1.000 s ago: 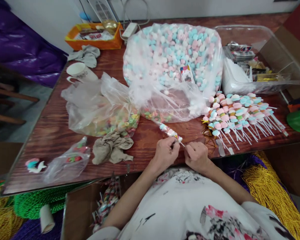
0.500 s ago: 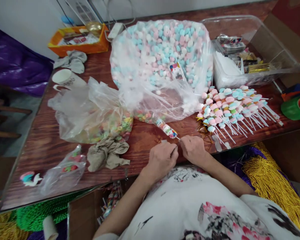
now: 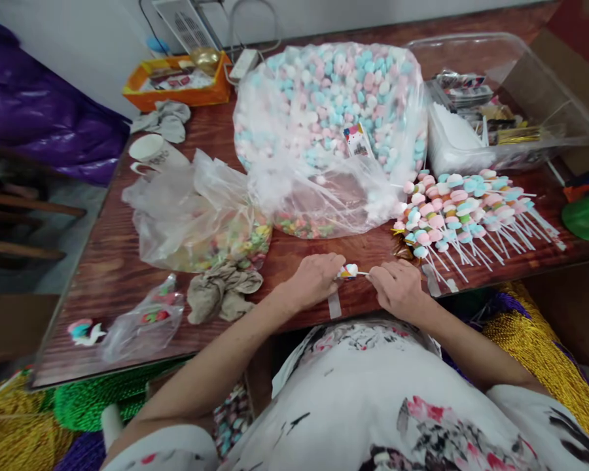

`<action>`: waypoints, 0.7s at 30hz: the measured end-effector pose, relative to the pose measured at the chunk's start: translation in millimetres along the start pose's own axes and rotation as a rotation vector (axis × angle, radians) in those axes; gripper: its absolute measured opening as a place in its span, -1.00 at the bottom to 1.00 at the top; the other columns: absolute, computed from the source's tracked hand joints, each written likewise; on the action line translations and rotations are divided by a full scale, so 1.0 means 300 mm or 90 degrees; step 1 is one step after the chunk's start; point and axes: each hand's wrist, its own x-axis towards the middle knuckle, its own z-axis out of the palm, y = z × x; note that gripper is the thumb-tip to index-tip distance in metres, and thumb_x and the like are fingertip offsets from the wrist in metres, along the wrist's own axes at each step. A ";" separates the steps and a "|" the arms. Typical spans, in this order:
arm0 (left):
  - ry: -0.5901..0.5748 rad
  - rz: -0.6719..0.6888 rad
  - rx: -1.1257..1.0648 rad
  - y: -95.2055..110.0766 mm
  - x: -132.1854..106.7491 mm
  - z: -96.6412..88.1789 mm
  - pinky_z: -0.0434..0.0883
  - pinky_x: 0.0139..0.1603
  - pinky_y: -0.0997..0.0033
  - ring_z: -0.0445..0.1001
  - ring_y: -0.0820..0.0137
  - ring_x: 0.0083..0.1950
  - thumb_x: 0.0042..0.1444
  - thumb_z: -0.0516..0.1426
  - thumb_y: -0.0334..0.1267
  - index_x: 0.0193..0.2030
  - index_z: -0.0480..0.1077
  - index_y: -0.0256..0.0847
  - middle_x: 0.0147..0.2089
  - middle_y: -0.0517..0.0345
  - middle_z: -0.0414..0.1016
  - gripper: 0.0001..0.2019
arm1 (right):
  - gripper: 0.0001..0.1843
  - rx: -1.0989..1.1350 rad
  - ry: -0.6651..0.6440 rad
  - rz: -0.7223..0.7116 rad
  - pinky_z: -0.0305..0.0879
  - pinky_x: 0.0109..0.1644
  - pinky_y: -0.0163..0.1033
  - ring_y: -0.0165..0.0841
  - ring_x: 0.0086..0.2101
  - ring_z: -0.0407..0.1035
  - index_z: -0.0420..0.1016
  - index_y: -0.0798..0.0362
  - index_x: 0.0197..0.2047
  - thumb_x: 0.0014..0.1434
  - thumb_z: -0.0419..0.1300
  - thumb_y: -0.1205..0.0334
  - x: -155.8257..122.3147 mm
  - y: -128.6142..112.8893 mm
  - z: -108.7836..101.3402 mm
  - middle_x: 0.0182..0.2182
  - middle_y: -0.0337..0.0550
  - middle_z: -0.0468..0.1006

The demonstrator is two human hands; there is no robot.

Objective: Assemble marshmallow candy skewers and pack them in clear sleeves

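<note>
My left hand [image 3: 317,280] is closed around a wrapped marshmallow skewer [image 3: 348,270], and most of the candy is hidden under its fingers. The skewer's white stick points right, its tip pinched between the fingers of my right hand [image 3: 396,288]. A short piece of clear tape [image 3: 334,305] hangs at the table edge just below my left hand. Right of my right hand lies a pile of marshmallow skewers [image 3: 464,206] with white sticks towards me. Gold twist ties [image 3: 403,248] lie at the pile's near-left corner.
Behind my hands stand a big bag of pastel marshmallows [image 3: 334,98] and a bag of gummy rings [image 3: 201,216]. A clear tub [image 3: 471,154] of supplies is at back right, a green tape roll [image 3: 586,216] at far right. A crumpled cloth [image 3: 223,291] and white mug [image 3: 154,152] are left.
My left hand has moved from beside the stick end up onto the wrapped candy. The skewer now lies more sideways, and my right hand has shifted slightly right. The camera view has shifted slightly.
</note>
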 end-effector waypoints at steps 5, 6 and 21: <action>0.137 -0.071 0.076 0.027 -0.017 0.013 0.16 -0.33 0.28 0.41 0.26 -0.31 0.12 0.09 -0.37 -0.31 0.34 -0.22 -0.38 0.05 0.43 -0.98 | -0.73 0.311 -0.147 0.196 -0.02 -0.38 -0.30 -0.47 -0.54 0.19 0.33 0.06 -0.44 0.30 0.01 0.24 0.029 -0.012 -0.013 -0.61 -0.31 0.32; 0.182 -0.073 0.095 0.023 -0.020 0.012 0.14 -0.33 0.27 0.39 0.27 -0.33 0.15 0.09 -0.34 -0.35 0.33 -0.21 -0.41 0.05 0.41 -0.93 | -0.71 0.387 -0.178 0.231 -0.03 -0.40 -0.32 -0.48 -0.56 0.16 0.31 0.06 -0.48 0.29 0.01 0.23 0.035 -0.014 -0.013 -0.63 -0.33 0.28; 0.507 -0.038 0.099 0.000 -0.070 0.030 0.12 -0.23 0.22 0.26 0.30 -0.34 0.18 0.14 -0.21 -0.51 0.21 -0.15 -0.48 0.12 0.34 -0.73 | -0.75 0.818 -0.391 0.392 -0.15 -0.60 -0.39 -0.55 -0.72 -0.02 0.31 0.07 -0.48 0.19 0.01 0.16 0.029 -0.028 0.010 -0.78 -0.46 0.14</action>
